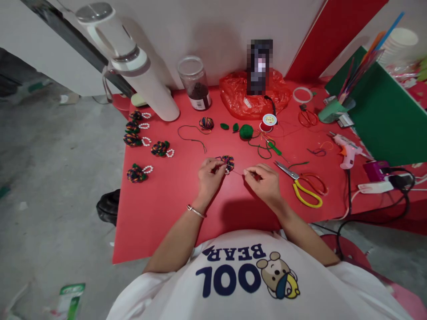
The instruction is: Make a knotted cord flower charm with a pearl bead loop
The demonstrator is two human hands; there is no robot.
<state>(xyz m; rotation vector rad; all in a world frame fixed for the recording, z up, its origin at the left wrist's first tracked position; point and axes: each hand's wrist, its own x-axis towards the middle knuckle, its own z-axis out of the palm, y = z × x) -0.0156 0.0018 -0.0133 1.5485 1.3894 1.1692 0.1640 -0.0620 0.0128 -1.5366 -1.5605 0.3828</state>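
Observation:
My left hand (pixel 212 176) pinches a small multicoloured yarn piece (pixel 228 162) with white beads at its lower edge. From it a thin thread runs right to my right hand (pixel 263 181), whose fingertips are pressed together on it. Beyond my hands are a multicoloured yarn ball (pixel 206 123), two green leaves (pixel 224 126), a green yarn ball (pixel 246 131), a green-handled hook (pixel 274 148) and a thread spool (pixel 269 120). Scissors (pixel 296 177) with one yellow and one red handle lie open to the right of my right hand.
Several yarn pieces with bead loops (pixel 136 173) line the red table's (pixel 150 226) left side. At the back stand a white bottle (pixel 153 91), a jar (pixel 199 91) and a phone (pixel 259 69) on red plastic. A glue gun (pixel 348 151) and cables (pixel 406 193) are right.

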